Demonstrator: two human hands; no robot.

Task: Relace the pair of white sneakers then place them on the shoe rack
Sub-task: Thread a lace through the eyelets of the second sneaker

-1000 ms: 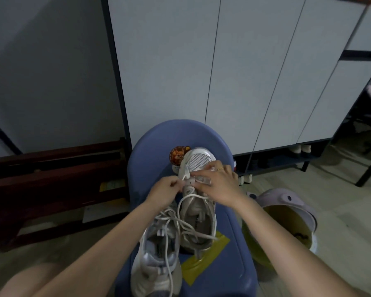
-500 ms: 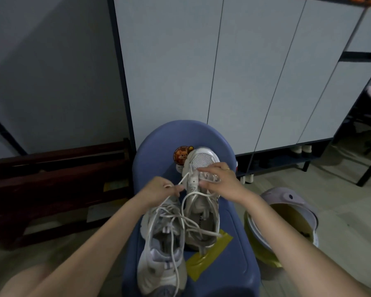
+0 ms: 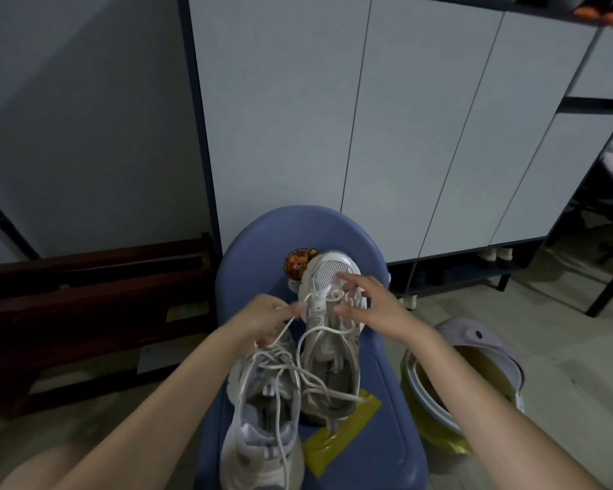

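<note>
Nearest the camera, on the front of a blue plastic child's chair point(image 3: 379, 436): one white mesh sneaker with lilac lining point(image 3: 262, 429), heel toward the viewer, loose laces crossing over its open tongue. Just right of it, touching along the side: the second white sneaker with a perforated toe cap point(image 3: 331, 334), toe pointing away, heel resting on a strip of yellow tape point(image 3: 337, 436) stuck to the seat. Above the first shoe: left hand point(image 3: 262, 320), fingers curled, pinching a thin white shoelace point(image 3: 287, 325) pulled taut from the eyelets of the second sneaker. Over the forefoot of that sneaker: right hand point(image 3: 372, 305), fingers half spread, thumb and forefinger at a small lace loop; pinching it or only touching, hard to tell. Behind the toe cap, on the chair back: round orange cartoon sticker point(image 3: 298, 264). Right of the chair, on the floor: lilac-lidded bin with yellow liner point(image 3: 475, 376). Left: dark red wooden frame point(image 3: 85, 302). Farther back: tall white-panelled cabinet with dark frame point(image 3: 333, 118), a low open shelf point(image 3: 475, 274) under it with pale shoes, blurred.
</note>
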